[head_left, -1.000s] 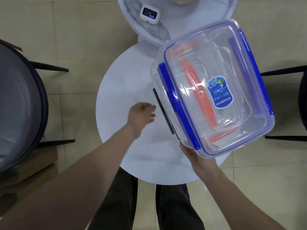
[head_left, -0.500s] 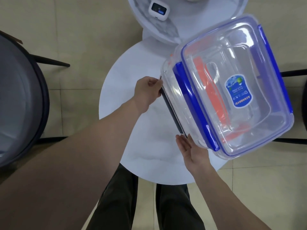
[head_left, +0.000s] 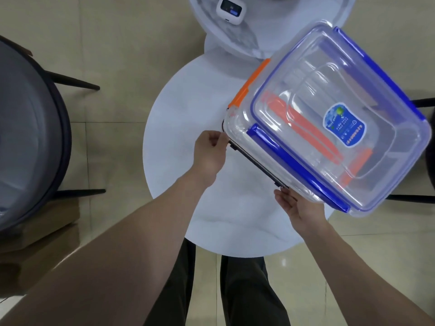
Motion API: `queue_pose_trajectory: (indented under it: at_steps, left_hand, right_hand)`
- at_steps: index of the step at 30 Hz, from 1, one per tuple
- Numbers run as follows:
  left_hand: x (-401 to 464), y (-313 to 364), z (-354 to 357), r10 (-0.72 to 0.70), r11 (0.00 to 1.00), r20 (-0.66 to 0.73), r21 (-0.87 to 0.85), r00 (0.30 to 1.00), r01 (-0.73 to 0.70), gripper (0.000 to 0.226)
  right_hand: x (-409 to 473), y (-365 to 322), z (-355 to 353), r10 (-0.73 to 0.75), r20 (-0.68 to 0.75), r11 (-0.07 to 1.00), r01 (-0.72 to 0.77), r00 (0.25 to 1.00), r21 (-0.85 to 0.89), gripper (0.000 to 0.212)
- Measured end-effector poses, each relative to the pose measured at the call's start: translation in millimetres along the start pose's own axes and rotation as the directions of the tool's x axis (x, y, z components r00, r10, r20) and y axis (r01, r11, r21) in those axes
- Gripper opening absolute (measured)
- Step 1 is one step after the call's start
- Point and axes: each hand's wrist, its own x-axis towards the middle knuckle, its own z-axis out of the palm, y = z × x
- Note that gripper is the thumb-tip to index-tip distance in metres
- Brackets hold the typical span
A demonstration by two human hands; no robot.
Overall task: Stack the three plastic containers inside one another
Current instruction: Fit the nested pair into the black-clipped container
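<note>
My left hand [head_left: 210,153] was curled, its fingertips pinching the left corner of the clear containers [head_left: 329,123], while my right hand [head_left: 299,209] lay flat and wide under their near edge, propping them up. The stack, a blue-clipped box nested with an orange-clipped 1 and a dark-rimmed 1, hung tilted over the right side of the round white table [head_left: 188,128]. A small white device [head_left: 231,9] sat on a 2nd table [head_left: 263,38] at the far side, and a dark chair [head_left: 30,137] stood at left.
</note>
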Motion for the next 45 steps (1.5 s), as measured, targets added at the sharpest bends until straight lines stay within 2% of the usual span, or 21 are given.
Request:
queue_pose_trajectory:
  at_steps: [5,20,22,27,30,34,36,39,42,45]
  left_hand:
    - [-1.1,-0.8,-1.3,-0.025,0.996,0.062,-0.088,0.998,0.030,0.029]
    - [-5.9,15.1,8.7,-0.122,0.959,0.068,-0.250,0.990,0.136,0.026]
    - [-10.9,15.2,8.5,-0.168,0.933,0.090,-0.309,0.982,0.188,0.026]
    - [-46.6,5.3,16.2,-0.238,0.816,0.254,-0.472,0.938,0.335,0.036]
    - [-63.4,-5.4,25.5,-0.226,0.787,0.262,-0.519,0.938,0.334,0.027]
    - [-73.4,-13.7,39.4,-0.219,0.817,0.216,-0.493,0.952,0.300,0.018]
    - [-73.3,-13.8,43.8,-0.213,0.826,0.179,-0.493,0.961,0.275,0.016]
    - [-71.0,-17.3,47.2,-0.189,0.847,0.124,-0.482,0.974,0.226,0.022]
    - [-71.6,-18.7,47.9,-0.169,0.863,0.114,-0.462,0.979,0.203,0.034]
    - [-71.9,-19.0,45.3,-0.176,0.872,0.108,-0.444,0.978,0.206,0.033]
  right_hand:
    - [1.3,0.0,-2.1,0.004,0.000,1.000,-0.004,1.000,-0.013,0.039]
    - [0.2,-6.3,3.1,0.067,-0.018,0.998,-0.067,0.998,0.000,0.041]
    - [-0.7,-6.5,2.3,0.077,-0.016,0.997,-0.077,0.997,-0.001,0.042]
    - [-0.7,-10.2,2.9,0.093,-0.016,0.995,-0.093,0.996,-0.032,0.035]
    - [-0.5,-11.7,4.1,0.116,-0.020,0.991,-0.117,0.993,-0.067,0.022]
    - [2.3,-12.0,5.8,0.133,-0.042,0.983,-0.137,0.990,-0.119,0.005]
    - [4.4,-11.5,5.6,0.137,-0.039,0.982,-0.140,0.990,-0.123,0.003]
    - [8.0,-10.4,2.6,0.131,-0.042,0.981,-0.136,0.990,-0.139,0.014]
    - [8.1,-11.4,1.7,0.125,-0.046,0.981,-0.130,0.991,-0.143,0.018]
    - [7.5,-11.1,0.9,0.130,-0.042,0.980,-0.135,0.991,-0.148,0.019]
